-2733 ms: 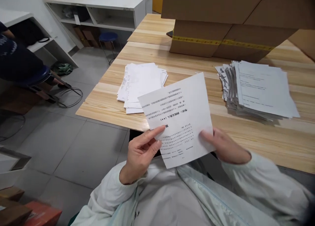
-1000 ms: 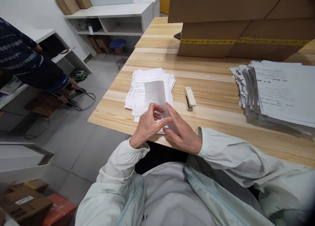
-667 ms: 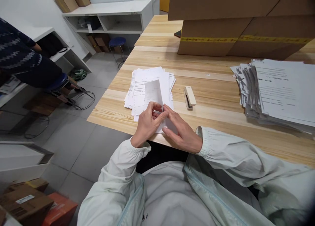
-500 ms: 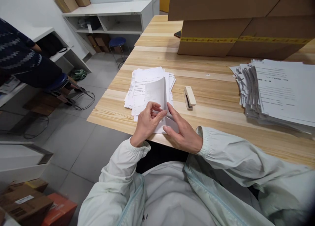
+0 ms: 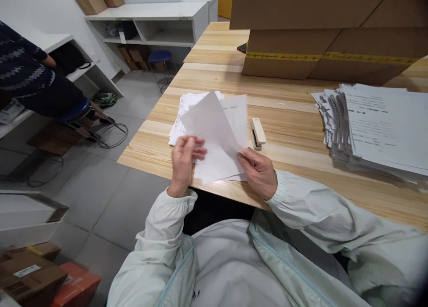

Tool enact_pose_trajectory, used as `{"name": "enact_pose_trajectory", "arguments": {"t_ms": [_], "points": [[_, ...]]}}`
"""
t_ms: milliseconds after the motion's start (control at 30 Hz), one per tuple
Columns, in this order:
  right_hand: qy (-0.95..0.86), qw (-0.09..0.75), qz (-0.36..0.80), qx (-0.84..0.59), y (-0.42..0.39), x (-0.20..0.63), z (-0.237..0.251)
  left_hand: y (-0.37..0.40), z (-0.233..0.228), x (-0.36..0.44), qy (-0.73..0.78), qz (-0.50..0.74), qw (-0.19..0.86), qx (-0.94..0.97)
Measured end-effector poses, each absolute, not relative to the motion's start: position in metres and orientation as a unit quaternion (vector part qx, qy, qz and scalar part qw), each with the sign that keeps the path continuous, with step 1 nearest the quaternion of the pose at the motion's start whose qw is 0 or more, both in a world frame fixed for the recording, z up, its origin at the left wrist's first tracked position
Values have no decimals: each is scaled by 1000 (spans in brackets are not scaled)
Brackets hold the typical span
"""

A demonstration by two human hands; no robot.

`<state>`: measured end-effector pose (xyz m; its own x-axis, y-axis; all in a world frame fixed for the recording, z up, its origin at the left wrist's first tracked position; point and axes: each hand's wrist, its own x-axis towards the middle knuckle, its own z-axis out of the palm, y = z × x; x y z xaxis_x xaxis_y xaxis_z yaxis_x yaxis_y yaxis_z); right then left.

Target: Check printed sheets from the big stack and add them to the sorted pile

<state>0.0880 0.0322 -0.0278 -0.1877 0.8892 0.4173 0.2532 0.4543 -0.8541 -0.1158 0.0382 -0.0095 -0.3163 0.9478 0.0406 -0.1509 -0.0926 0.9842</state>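
Note:
My right hand [image 5: 259, 171] pinches white paper sheets [image 5: 220, 142] at their right edge, thumb on top. The sheets are fanned apart, one tilted to the left over another [image 5: 239, 115] that shows faint print. At the left edge of the sheets is my left hand [image 5: 183, 162], slightly blurred, its fingers loosely bent and apart. Its fingertips are close to the paper; I cannot tell whether they touch. Beneath lies a stack of printed pages [image 5: 177, 127], mostly covered. A cream stapler [image 5: 257, 133] stands just right of the sheets on the wooden table [image 5: 284, 151].
A tall, uneven pile of printed papers [image 5: 384, 124] is on the table's right. Large cardboard boxes [image 5: 284, 55] with yellow tape stand at the back. Another person [image 5: 26, 70] is at the far left by a blue stool [image 5: 75, 110]. Cartons [image 5: 31, 275] sit on the floor, lower left.
The folded-up sheet has opened out into fanned sheets. My left hand has moved left, away from my right hand. My right hand has shifted right and now grips the sheets' edge.

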Motion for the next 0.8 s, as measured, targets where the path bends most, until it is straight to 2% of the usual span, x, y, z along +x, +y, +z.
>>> {"name": "enact_pose_trajectory", "arguments": {"t_ms": [67,133,333,467,667,800], "points": [[-678,529,311,-405,28,90,-23,38,-8,-128,493,717,376,317],[-663,542,319,-405,20,92,-19,34,-4,-135,453,759,371,284],[-584,501,462,-441,-3,103,-22,5,-1,-119,360,663,609,245],[-512,461,572,-445,-7,123,-27,-6,-12,-106,322,595,707,205],[-471,519,504,-504,-9,152,-28,-13,-17,-92,303,552,736,247],[-528,474,486,-510,-15,160,-30,-20,-21,-89,370,549,712,235]]}}
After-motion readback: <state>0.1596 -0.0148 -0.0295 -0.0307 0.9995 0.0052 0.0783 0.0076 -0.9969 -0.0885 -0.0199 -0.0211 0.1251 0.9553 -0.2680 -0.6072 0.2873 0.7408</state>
